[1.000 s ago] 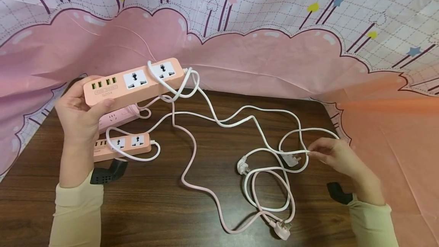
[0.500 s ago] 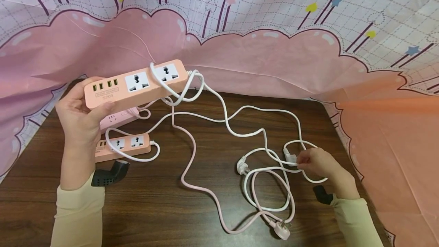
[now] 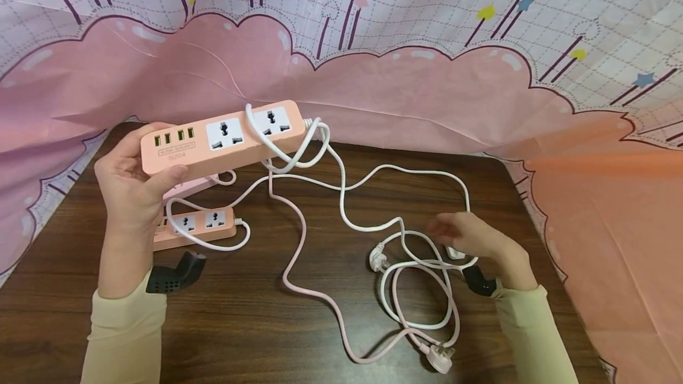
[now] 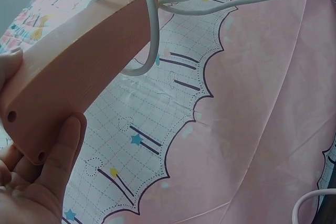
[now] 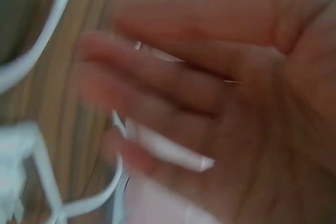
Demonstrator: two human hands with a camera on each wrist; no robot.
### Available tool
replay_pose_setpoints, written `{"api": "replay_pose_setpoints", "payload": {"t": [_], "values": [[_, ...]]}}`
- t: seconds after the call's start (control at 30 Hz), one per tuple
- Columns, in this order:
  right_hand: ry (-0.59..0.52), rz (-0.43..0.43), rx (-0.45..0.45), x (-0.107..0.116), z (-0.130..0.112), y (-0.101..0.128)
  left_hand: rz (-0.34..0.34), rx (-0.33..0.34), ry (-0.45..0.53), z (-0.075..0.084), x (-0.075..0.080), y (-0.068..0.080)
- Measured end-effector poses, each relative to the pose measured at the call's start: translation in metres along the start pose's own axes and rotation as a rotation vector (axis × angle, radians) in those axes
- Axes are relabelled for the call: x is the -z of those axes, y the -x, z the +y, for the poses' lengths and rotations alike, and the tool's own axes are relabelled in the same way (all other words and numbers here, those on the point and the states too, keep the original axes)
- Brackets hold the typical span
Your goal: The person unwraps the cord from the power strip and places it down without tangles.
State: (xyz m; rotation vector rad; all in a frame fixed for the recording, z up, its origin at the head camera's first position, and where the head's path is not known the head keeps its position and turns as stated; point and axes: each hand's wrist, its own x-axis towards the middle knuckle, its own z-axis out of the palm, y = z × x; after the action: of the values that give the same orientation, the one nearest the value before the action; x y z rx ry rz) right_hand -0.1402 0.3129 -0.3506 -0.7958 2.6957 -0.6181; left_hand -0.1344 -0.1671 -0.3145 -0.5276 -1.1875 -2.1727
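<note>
Two more strips point(image 3: 194, 227) beneath cords point(image 3: 341, 206)

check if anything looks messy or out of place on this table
Yes: the white cords and a pink cord lie tangled in crossing loops on the table. A white cord loops over the held power strip. Nothing looks broken or spilled.

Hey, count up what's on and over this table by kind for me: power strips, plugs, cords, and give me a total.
Power strips: 3, one held up by the left hand (held power strip), one flat power strip, one partly hidden power strip behind.
Plugs in view: 3 (white plug, pink plug, plug under the right hand, blurred).
Cords: 3 (2 white cords, 1 pink cord).
Total: 9
</note>
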Motion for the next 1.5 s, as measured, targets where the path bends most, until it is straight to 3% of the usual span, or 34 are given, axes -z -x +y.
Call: {"api": "replay_pose_setpoints", "payload": {"t": [0.13, 0.2, 0.37, 0.57, 0.63, 0.73, 0.83, 0.9, 1.0, 1.07, 1.17, 1.23, 1.3, 1.37, 1.43, 1.5], "values": [[-0.041, 0.234, 0.109, 0.0, -0.033, -0.03, -0.012, 0.009, -0.001, 0.001, -0.002, 0.002], [-0.079, 0.289, 0.163, -0.001, -0.049, -0.045, -0.016, 0.013, -0.007, 0.001, -0.003, 0.003], [-0.246, 0.235, 0.244, -0.007, -0.083, -0.076, -0.032, 0.018, -0.026, 0.0, -0.006, 0.007], [-0.569, 0.146, 0.233, -0.016, -0.105, -0.1, -0.068, 0.027, -0.024, -0.002, -0.008, 0.01], [-0.685, 0.167, 0.213, -0.017, -0.109, -0.104, -0.074, 0.03, -0.023, -0.003, -0.007, 0.01], [-0.824, 0.279, 0.209, -0.015, -0.111, -0.105, -0.078, 0.035, -0.025, -0.003, -0.005, 0.009], [-0.923, 0.4, 0.319, -0.009, -0.113, -0.101, -0.087, 0.048, -0.027, -0.002, -0.002, 0.009], [-0.953, 0.433, 0.424, -0.002, -0.114, -0.095, -0.097, 0.058, -0.031, -0.001, -0.001, 0.009], [-0.913, 0.375, 0.562, 0.006, -0.115, -0.085, -0.096, 0.061, -0.036, -0.002, 0.001, 0.009], [-0.806, 0.286, 0.613, 0.01, -0.115, -0.079, -0.087, 0.053, -0.048, -0.003, 0.002, 0.009], [-0.563, 0.161, 0.599, 0.011, -0.11, -0.073, -0.071, 0.034, -0.077, -0.003, 0.004, 0.008], [-0.367, 0.132, 0.551, 0.009, -0.104, -0.072, -0.061, 0.023, -0.08, -0.003, 0.005, 0.007], [-0.169, 0.192, 0.483, 0.006, -0.094, -0.073, -0.064, 0.018, -0.072, -0.001, 0.008, 0.007], [-0.022, 0.335, 0.395, 0.004, -0.084, -0.074, -0.081, 0.021, -0.051, 0.0, 0.011, 0.006], [0.038, 0.548, 0.285, 0.006, -0.076, -0.075, -0.104, 0.028, -0.041, 0.002, 0.015, 0.006], [0.01, 0.775, 0.182, 0.012, -0.07, -0.073, -0.123, 0.04, -0.049, 0.003, 0.019, 0.006]]}}
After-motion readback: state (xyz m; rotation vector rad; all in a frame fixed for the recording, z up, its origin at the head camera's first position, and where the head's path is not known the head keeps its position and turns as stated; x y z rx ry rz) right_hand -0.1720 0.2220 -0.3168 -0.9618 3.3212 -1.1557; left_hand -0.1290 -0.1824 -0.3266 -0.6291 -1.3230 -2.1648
